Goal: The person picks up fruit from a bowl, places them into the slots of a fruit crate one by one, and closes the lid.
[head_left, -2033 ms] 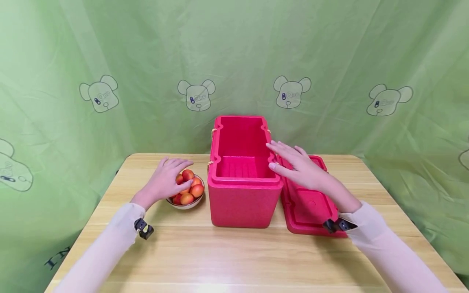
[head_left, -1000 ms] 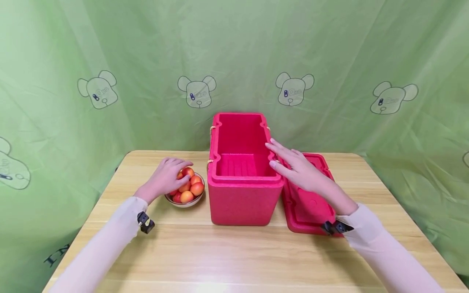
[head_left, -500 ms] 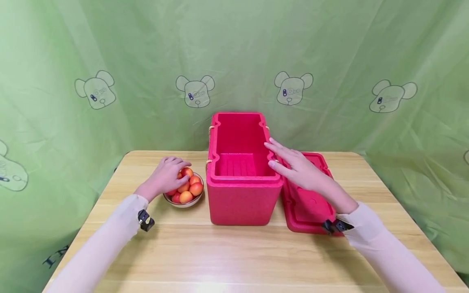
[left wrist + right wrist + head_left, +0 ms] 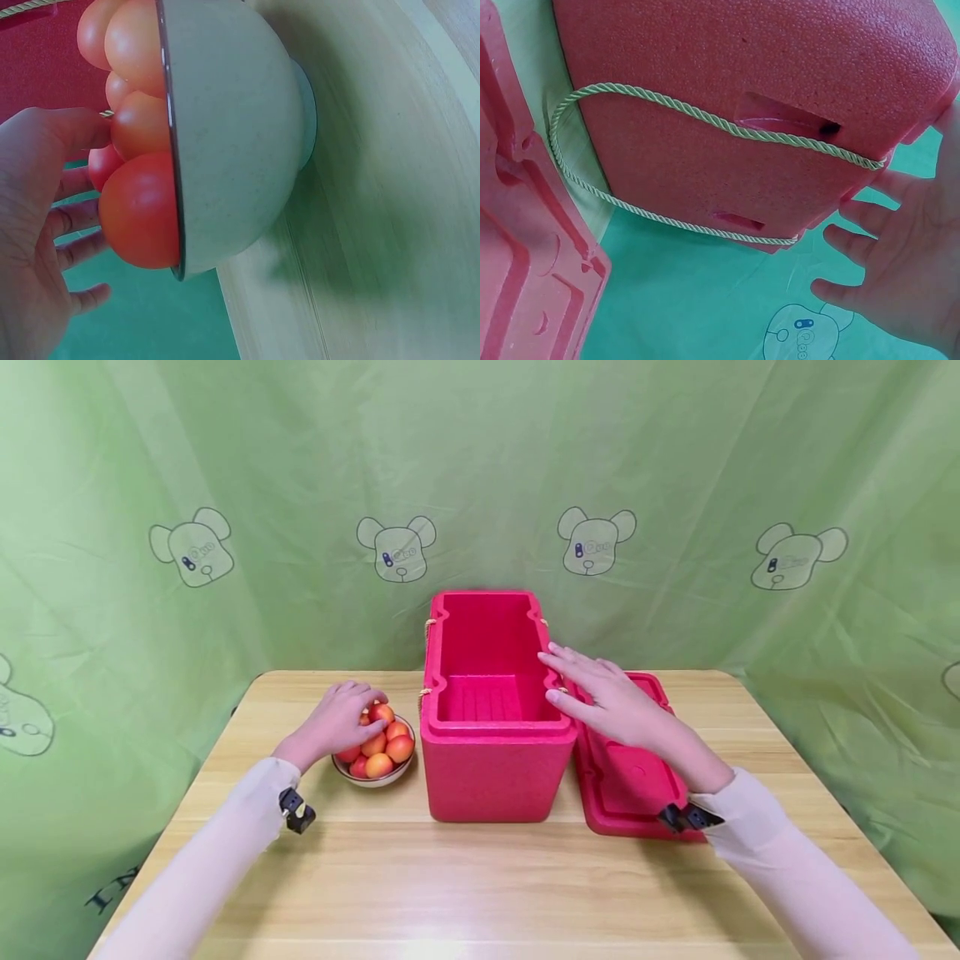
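My left hand (image 4: 339,718) reaches over a white bowl (image 4: 373,783) heaped with round orange-red fruit (image 4: 399,748). Thumb and curled fingers lie about one fruit near the top; the left wrist view shows the thumb tip against a fruit (image 4: 139,124), with the forefinger's tip partly hidden behind another. Right of the bowl stands a lidless red foam box (image 4: 498,777), its bare ribbed floor visible. My right hand (image 4: 611,700) rests its fingertips on the box's right rim, fingers straight and spread. In the right wrist view, that hand (image 4: 911,255) is beside the box's upper edge.
The red lid (image 4: 633,785) lies on the wooden table (image 4: 480,885) at the box's right, partly under my right arm. A twisted cord handle (image 4: 697,112) loops from the box's side. A green curtain (image 4: 480,460) with printed bear heads hangs behind the table.
My left hand has come down slightly, and its thumb and fingers have drawn in about a fruit. The right hand stays on the box rim. The whole view has shifted a little.
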Tool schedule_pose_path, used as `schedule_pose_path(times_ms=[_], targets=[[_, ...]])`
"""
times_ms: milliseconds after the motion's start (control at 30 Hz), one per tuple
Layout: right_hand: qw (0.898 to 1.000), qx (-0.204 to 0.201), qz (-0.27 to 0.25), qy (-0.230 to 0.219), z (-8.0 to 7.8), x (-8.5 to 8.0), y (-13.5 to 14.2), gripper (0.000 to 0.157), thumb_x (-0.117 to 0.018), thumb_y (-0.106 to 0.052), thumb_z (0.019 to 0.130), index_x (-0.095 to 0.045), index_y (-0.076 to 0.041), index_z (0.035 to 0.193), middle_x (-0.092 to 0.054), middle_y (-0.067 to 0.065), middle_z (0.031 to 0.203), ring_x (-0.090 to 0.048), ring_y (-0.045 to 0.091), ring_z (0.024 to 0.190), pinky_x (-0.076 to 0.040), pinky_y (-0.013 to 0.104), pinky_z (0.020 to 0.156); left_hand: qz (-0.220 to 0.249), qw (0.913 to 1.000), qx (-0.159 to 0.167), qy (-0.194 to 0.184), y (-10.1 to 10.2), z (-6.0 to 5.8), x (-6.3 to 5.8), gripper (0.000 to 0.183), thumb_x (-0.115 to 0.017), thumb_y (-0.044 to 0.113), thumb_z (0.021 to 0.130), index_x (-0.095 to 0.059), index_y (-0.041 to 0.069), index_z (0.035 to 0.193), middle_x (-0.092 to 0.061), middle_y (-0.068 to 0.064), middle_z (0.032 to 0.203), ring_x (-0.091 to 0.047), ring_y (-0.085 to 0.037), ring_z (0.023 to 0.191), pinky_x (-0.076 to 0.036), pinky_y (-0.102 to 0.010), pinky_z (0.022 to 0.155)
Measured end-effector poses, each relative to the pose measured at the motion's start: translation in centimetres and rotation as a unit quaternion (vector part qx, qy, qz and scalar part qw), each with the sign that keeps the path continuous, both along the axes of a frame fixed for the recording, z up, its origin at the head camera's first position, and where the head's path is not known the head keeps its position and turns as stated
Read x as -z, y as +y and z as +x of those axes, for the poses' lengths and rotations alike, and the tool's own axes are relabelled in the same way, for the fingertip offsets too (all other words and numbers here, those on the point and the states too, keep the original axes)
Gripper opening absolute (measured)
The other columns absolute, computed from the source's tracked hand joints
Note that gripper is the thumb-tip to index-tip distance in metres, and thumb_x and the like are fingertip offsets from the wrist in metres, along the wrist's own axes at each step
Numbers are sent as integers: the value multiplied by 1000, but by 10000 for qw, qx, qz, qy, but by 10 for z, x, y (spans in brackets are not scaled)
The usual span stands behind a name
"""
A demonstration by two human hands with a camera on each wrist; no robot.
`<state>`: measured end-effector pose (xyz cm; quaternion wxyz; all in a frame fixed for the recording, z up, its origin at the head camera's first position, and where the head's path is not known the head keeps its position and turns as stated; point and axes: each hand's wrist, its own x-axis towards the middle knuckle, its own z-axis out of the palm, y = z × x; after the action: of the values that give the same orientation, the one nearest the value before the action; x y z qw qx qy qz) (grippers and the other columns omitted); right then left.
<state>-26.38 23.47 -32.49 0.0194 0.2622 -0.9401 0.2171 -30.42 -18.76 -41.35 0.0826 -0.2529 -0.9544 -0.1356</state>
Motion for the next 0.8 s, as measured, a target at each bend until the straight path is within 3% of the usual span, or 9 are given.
schedule_pose_path(times_ms=[267, 600, 800], targets=[[9981, -89, 390, 461, -2, -3, -2, 68, -58, -48, 98, -36, -28, 159, -27, 2, 169, -19, 32, 157, -12, 62, 123, 183, 9998, 9, 4, -2, -1, 1, 37, -73, 31, 93, -66, 4, 118, -68, -12, 109, -56, -31, 107, -40, -55, 101], [9982, -136, 318, 495, -2, -2, -2, 65, -59, -39, 100, -36, -26, 159, -26, 3, 169, -25, 28, 156, -14, 61, 123, 336, 9993, 34, -172, -5, -4, 2, 38, -76, 33, 91, -67, 4, 114, -67, -10, 103, -56, -29, 104, -42, -51, 96], [9985, -146, 307, 431, -3, -1, -2, 65, -57, -45, 100, -35, -28, 159, -25, 1, 169, -27, 27, 155, -14, 62, 123, 413, 9988, 59, -247, -7, -5, 3, 40, -76, 34, 91, -71, 1, 114, -68, -13, 106, -57, -31, 105, -44, -51, 95]])
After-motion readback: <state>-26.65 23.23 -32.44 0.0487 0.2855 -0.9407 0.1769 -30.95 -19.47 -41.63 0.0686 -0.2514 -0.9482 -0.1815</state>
